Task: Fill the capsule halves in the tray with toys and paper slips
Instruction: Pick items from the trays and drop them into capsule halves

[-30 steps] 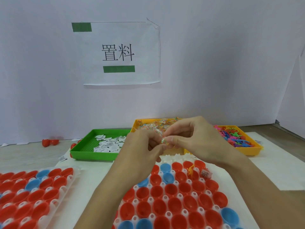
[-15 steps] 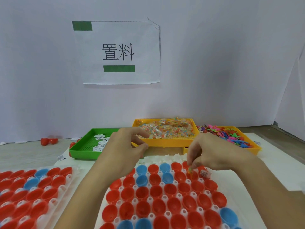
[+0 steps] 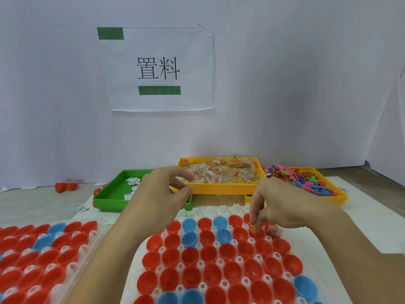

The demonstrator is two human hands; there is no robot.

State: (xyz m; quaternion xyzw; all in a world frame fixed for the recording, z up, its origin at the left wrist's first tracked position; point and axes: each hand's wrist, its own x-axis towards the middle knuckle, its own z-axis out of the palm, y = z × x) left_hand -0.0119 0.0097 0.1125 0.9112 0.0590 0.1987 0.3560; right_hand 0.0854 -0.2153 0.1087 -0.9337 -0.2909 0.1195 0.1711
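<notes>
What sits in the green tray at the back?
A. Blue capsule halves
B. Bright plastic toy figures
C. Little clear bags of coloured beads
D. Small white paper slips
D: the green tray holds small white paper slips, while the beaded bags lie in the middle yellow tray and the toy figures in the tray to the right.

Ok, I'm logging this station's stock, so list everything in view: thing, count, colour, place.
capsule tray: one, white, centre front, holding red and blue capsule halves
second capsule tray: one, white, front left, also red and blue halves
green tray: one, back left, white paper slips inside
middle yellow tray: one, bagged colourful toys
right yellow tray: one, loose colourful toys
wall sign: one, white, green bars
left hand: over green tray, fingers curled
right hand: pinching small toy over a back-row capsule half
</notes>
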